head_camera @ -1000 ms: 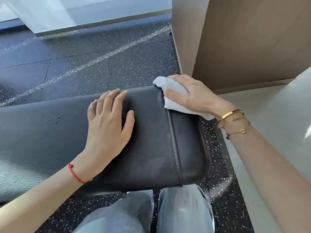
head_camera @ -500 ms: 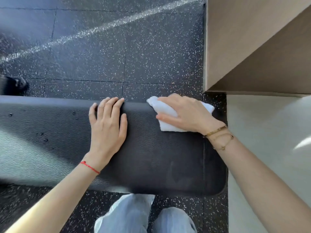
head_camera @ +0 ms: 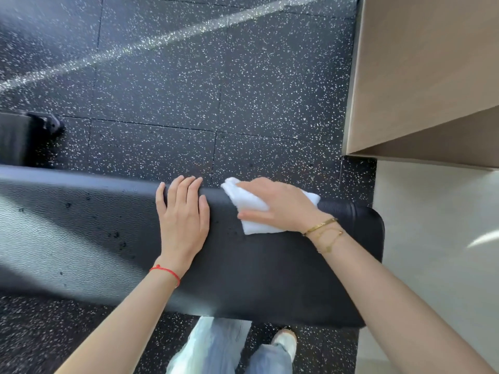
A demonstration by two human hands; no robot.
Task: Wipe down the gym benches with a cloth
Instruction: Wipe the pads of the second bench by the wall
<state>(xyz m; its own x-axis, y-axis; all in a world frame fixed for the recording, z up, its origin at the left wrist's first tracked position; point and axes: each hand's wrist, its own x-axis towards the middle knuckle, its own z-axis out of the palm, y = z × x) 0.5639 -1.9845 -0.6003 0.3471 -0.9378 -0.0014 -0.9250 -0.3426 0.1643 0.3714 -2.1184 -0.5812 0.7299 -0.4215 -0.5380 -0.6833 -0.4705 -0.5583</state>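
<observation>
Pressing the white cloth (head_camera: 252,209) against the black bench (head_camera: 270,271) pad's far edge, your right hand (head_camera: 280,209) lies spread over it; just left, your left hand (head_camera: 183,220) rests flat, fingers straight, holding nothing.

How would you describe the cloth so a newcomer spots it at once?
Find the long black bench crossing the speckled floor. Near its right end, at the far edge, the right hand presses on the cloth. It is the only white, crumpled thing on the pad.

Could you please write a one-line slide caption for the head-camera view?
Right hand presses a white cloth on the black bench pad while the left hand rests flat beside it.
</observation>
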